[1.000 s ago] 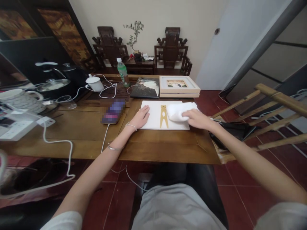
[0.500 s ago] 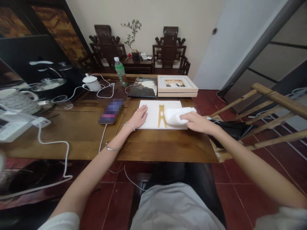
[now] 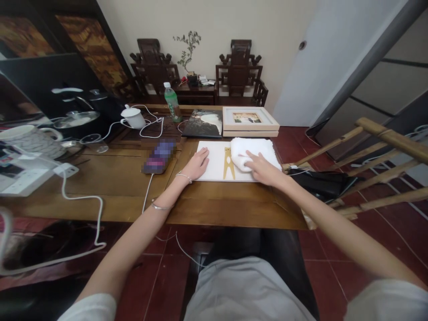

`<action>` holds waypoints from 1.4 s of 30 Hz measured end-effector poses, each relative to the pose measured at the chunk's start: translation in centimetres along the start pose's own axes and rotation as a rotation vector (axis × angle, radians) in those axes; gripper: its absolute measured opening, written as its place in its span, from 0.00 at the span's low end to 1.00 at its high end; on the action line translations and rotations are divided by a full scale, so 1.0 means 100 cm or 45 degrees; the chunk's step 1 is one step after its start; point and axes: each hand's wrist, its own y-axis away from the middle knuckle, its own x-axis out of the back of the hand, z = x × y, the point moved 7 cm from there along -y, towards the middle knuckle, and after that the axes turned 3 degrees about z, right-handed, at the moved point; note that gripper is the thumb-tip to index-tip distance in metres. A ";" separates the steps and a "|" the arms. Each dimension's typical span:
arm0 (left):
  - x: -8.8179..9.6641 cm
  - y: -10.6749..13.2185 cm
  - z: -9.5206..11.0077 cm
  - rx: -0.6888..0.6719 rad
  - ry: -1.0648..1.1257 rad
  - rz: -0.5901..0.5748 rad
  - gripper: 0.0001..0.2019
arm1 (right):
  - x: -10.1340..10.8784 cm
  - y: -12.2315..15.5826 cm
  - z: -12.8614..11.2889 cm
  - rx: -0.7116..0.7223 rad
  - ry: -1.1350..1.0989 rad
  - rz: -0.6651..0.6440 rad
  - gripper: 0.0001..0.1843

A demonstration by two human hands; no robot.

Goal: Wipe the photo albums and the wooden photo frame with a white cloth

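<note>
The left hand [image 3: 199, 163] lies flat on the left edge of a white board [image 3: 214, 162], fingers together, grasping nothing. The right hand [image 3: 263, 169] rests with extended fingers on the near left part of a folded white cloth [image 3: 259, 147]; whether the thumb pinches it from below cannot be told. The cloth covers the board's right part, touching the right side of a golden animal-shaped figure [image 3: 229, 166], printed or loose, I cannot say. The board lies near the near edge of the brown surface [image 3: 217, 207].

To work the cloth well, I would keep the left palm firm so the board cannot slide, press evenly with flat fingers, and avoid letting the fold catch the figure's edge.

Farther out, a green-labelled bottle [image 3: 172, 102] stands capped at the far edge, its level unclear. Left of it is a white lidded cup [image 3: 133, 118], its contents hidden. Farther left, nothing can be made out in a clear cup [image 3: 94, 143]; a dark pot [image 3: 76, 121] shows something pale under its lid, and the patterned mug [image 3: 31, 138] hides its inside.
</note>
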 end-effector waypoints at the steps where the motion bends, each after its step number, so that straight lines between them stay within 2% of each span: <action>1: 0.000 0.000 0.000 0.005 0.004 0.003 0.24 | -0.001 0.015 -0.011 0.030 -0.026 -0.014 0.28; 5: 0.000 0.000 -0.001 0.013 0.007 0.023 0.24 | 0.006 0.068 -0.048 0.110 -0.102 -0.102 0.28; 7: -0.001 0.000 -0.001 -0.004 0.004 0.021 0.24 | 0.014 0.081 -0.058 0.134 -0.123 -0.129 0.27; 9: -0.002 0.000 -0.002 -0.009 0.006 0.015 0.25 | 0.024 0.082 -0.060 0.141 -0.138 -0.135 0.25; 13: -0.002 0.000 -0.004 0.011 0.004 0.015 0.25 | 0.034 0.051 -0.037 0.094 -0.150 -0.148 0.21; 17: -0.001 0.000 -0.003 0.002 0.003 0.020 0.24 | 0.033 -0.004 -0.006 0.014 -0.150 -0.043 0.23; 19: -0.001 0.000 -0.002 -0.001 0.007 0.016 0.24 | 0.030 -0.031 0.001 -0.027 -0.176 0.031 0.25; 22: 0.000 0.000 -0.002 0.005 0.013 0.013 0.24 | 0.018 -0.064 -0.004 -0.081 -0.176 0.038 0.29; 25: 0.000 -0.001 -0.001 -0.001 0.004 0.008 0.24 | 0.002 -0.077 -0.024 -0.107 -0.096 -0.045 0.32; 29: -0.001 0.000 0.001 -0.004 -0.027 -0.006 0.25 | -0.008 -0.060 -0.057 -0.053 0.002 -0.104 0.35; 37: -0.002 -0.001 0.001 -0.004 -0.037 0.005 0.25 | -0.009 0.024 -0.122 0.095 0.040 -0.209 0.37; 39: -0.002 -0.001 0.001 -0.005 -0.032 0.011 0.25 | -0.008 0.029 -0.128 0.107 0.048 -0.190 0.36; 42: -0.001 -0.001 0.000 -0.001 -0.014 0.016 0.24 | -0.007 0.016 -0.120 0.102 0.019 -0.195 0.35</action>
